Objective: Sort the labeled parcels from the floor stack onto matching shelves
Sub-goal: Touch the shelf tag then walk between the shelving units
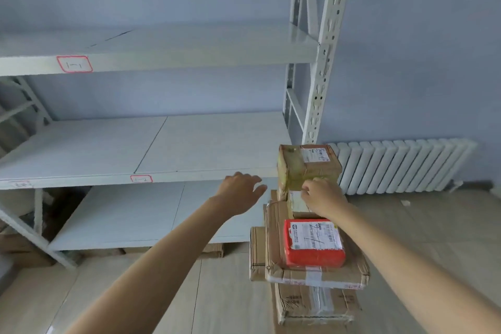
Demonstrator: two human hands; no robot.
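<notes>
Parcels partly hidden; right hand seemingly pinches one, left hand spread.

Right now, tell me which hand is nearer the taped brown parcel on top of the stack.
Right. The right hand touches the taped brown parcel's lower front edge, fingers curled against it. The left hand hangs open in the air beside it, apart from it, in front of the middle shelf.

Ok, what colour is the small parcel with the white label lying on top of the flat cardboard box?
Red, clearest in the head view: the small parcel.
</notes>
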